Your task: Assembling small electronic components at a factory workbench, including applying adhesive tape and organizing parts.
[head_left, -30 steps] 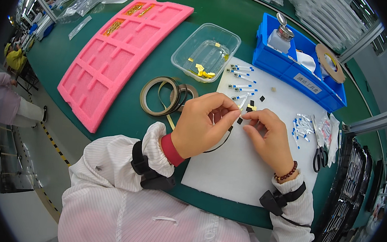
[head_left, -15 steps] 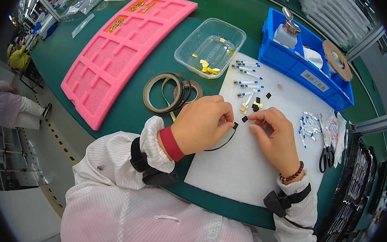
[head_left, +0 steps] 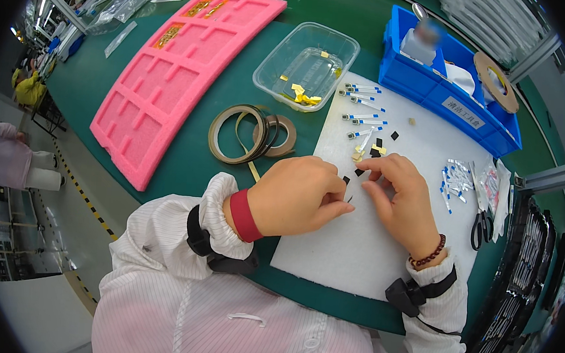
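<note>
My left hand [head_left: 297, 197], with a red band at the wrist, is closed over the white mat [head_left: 329, 260]. A thin dark tip [head_left: 350, 198] shows by its thumb; the rest is hidden. Just beyond lies a small black square piece [head_left: 346, 180]. My right hand [head_left: 400, 196] has thumb and fingers apart, its fingertips beside another black piece [head_left: 360, 172]. More black pieces [head_left: 394, 135] and pale yellow bits [head_left: 358, 156] lie farther up. Several short blue-and-white flex cables [head_left: 365, 118] are laid out at the mat's far left.
To the left are tape rolls [head_left: 216, 138], a clear plastic tub [head_left: 261, 82] and a pink foam tray [head_left: 204, 71]. A blue bin [head_left: 429, 88] stands at the far right. Black-handled scissors [head_left: 482, 229] lie right of a cable pile [head_left: 455, 179]. A person [head_left: 5, 155] stands far left.
My left hand has turned and come slightly nearer to me; the black piece at its fingertips now shows apart from them. My right hand has barely moved.
</note>
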`<state>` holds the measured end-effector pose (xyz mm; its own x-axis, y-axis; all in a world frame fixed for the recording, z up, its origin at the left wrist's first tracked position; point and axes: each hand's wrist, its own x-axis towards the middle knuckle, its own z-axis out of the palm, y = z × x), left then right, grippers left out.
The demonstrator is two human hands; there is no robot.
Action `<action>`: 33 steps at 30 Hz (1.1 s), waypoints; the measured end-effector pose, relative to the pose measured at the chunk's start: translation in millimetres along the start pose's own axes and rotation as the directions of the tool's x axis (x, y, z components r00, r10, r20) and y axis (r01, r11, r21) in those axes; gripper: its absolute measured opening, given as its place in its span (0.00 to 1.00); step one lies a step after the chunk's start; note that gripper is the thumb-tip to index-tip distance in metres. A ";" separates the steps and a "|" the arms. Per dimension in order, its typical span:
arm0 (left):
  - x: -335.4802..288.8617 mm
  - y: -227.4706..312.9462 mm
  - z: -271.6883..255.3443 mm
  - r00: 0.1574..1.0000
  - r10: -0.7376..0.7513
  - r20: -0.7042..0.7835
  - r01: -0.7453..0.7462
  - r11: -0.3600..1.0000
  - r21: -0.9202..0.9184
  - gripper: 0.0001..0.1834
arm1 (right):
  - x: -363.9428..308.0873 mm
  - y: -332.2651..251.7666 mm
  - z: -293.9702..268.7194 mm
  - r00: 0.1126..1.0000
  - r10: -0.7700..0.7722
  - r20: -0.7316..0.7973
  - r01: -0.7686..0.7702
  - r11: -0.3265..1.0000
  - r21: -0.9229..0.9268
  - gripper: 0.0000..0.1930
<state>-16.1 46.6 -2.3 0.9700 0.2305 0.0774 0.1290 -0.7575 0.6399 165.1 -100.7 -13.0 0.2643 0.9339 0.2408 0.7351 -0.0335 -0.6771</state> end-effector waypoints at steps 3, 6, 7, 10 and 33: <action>3.0 -2.1 -6.0 0.996 0.055 0.069 -0.051 0.997 -0.054 0.13 | 0.0 0.3 0.3 1.000 0.007 -0.007 -0.007 1.000 0.012 0.13; 5.9 -5.1 -5.4 1.000 0.027 -0.008 -0.028 0.995 -0.091 0.11 | -0.3 0.5 0.6 1.000 0.020 -0.009 -0.020 0.999 0.025 0.13; 6.8 -7.2 -3.8 0.991 0.029 -0.130 -0.038 0.997 -0.066 0.10 | -0.2 -0.1 0.6 1.000 0.022 -0.005 -0.022 1.000 0.021 0.13; 15.2 -15.9 0.3 0.947 -0.041 -0.319 0.023 0.998 -0.061 0.07 | -1.2 -1.3 -1.2 1.000 0.021 0.002 -0.021 1.000 0.013 0.12; 44.7 -22.6 11.5 0.871 -0.023 -0.491 0.023 1.000 -0.007 0.05 | -1.6 8.3 1.1 0.950 0.205 -0.235 -0.151 0.962 0.229 0.11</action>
<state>26.7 66.9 -22.0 0.7402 0.5184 0.4282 0.1498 -0.7479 0.6467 170.1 -102.0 -19.8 0.5485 0.7969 0.2531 0.5241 -0.0917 -0.8467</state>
